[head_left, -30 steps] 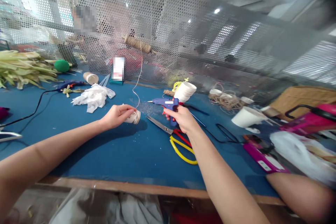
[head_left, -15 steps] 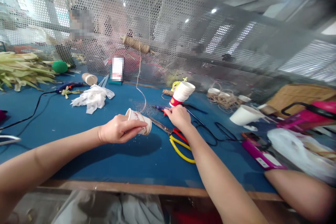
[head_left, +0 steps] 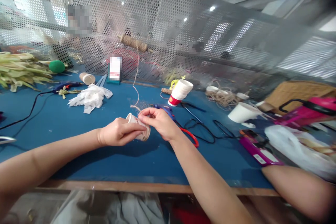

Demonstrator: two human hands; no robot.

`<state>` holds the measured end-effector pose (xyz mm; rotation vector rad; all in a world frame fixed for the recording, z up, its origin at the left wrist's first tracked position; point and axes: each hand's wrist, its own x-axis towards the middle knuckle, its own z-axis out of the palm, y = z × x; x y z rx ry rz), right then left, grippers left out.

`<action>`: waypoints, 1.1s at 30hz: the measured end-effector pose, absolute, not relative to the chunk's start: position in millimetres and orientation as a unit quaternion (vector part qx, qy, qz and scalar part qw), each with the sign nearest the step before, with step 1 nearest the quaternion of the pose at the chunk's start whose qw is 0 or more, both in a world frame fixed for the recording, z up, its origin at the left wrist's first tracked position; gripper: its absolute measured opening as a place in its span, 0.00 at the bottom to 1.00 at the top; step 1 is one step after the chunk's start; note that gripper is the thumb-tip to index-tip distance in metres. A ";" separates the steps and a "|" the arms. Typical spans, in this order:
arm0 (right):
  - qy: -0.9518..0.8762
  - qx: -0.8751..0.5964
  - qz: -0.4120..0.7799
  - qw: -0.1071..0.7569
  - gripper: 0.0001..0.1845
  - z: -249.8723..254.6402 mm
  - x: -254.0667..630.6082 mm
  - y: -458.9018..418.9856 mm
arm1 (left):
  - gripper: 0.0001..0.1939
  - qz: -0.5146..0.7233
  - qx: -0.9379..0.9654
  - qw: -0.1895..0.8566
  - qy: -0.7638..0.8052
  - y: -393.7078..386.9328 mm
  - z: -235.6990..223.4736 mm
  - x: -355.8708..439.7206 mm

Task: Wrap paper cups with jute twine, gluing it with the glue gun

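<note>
My left hand (head_left: 118, 132) is closed around a white paper cup (head_left: 131, 117), tipped on its side with its mouth toward the upper left. Thin twine (head_left: 137, 73) hangs from a spool (head_left: 133, 43) and bends over to the cup. At the cup's upper side, my right hand (head_left: 160, 121) pinches the twine between thumb and forefinger. Scissors (head_left: 191, 136) lie under my right wrist, only part of their red handle showing. Just behind that hand lies a blue glue gun (head_left: 168, 111), partly covered.
A stack of paper cups (head_left: 180, 92) stands behind my right hand. White crumpled plastic (head_left: 90, 98) and another glue gun (head_left: 67, 85) lie left. A white cup (head_left: 243, 112), a purple box (head_left: 258, 150) and another person's arm (head_left: 296, 189) are right. Perforated metal (head_left: 168, 42) closes the back.
My right hand has moved left from the glue gun and scissors to the cup and now pinches the twine. My left hand keeps hold of the cup in nearly the same place.
</note>
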<state>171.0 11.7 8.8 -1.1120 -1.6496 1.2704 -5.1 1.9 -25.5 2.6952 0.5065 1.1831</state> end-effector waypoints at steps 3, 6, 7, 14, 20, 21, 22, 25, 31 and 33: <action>-0.610 -0.436 0.493 0.442 0.10 12.2 175.3 10.8 | 0.13 0.422 0.859 0.176 0.231 0.1 -22.1 -3.5; -0.581 -0.435 0.481 0.492 0.10 15.9 178.8 9.7 | 0.14 0.427 0.817 0.256 0.289 -1.2 -18.3 -1.7; -0.578 -0.435 0.474 0.502 0.10 16.2 179.3 9.7 | 0.14 0.425 0.809 0.271 0.302 -1.5 -17.4 -1.3; -0.581 -0.454 0.442 0.511 0.12 10.8 178.2 12.3 | 0.14 0.418 0.795 0.305 0.317 -2.6 -16.6 0.0; -0.586 -0.447 0.444 0.510 0.12 8.8 175.8 13.1 | 0.14 0.416 0.802 0.295 0.312 -2.7 -17.3 0.2; -0.587 -0.444 0.444 0.511 0.12 8.3 175.4 13.2 | 0.14 0.416 0.803 0.293 0.311 -2.9 -17.4 0.2; -0.587 -0.442 0.444 0.513 0.11 7.8 175.1 13.3 | 0.14 0.416 0.803 0.291 0.311 -3.1 -17.5 0.1; -0.588 -0.445 0.441 0.511 0.12 6.2 174.8 13.7 | 0.14 0.420 0.803 0.287 0.311 -3.9 -17.4 -0.5; -0.588 -0.463 0.438 0.498 0.13 5.1 174.8 12.7 | 0.13 0.440 0.811 0.258 0.288 -5.9 -16.0 -2.4; -0.587 -0.462 0.444 0.494 0.13 5.0 174.5 12.0 | 0.13 0.449 0.813 0.244 0.281 -6.4 -15.4 -2.7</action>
